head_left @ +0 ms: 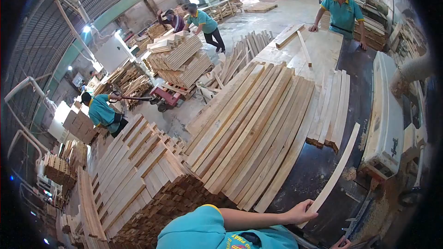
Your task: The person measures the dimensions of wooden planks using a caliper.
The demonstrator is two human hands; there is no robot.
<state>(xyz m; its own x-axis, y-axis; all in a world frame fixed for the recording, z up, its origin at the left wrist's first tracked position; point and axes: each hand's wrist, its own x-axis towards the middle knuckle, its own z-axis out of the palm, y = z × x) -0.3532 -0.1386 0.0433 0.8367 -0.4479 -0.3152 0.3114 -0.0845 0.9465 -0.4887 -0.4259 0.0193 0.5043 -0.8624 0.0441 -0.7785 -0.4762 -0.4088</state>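
Observation:
My left hand point(302, 212) is closed around the near end of a thin, pale wooden strip point(338, 169). The strip slants up and away over the dark machine table point(300, 182). At the bottom edge of the view, only part of my right hand point(341, 243) shows, close to a metal guide point(357, 221); its grip is hidden. Left of the strip, a row of long wooden slats point(258, 129) lies side by side, with a smaller group of slats point(331, 108) beyond.
A large stack of wooden pieces point(138, 170) stands at my left. A white machine housing point(384, 120) with a hose point(415, 71) borders the right side. Across the table stands a co-worker point(342, 11). Other people work near a red pallet jack point(166, 97).

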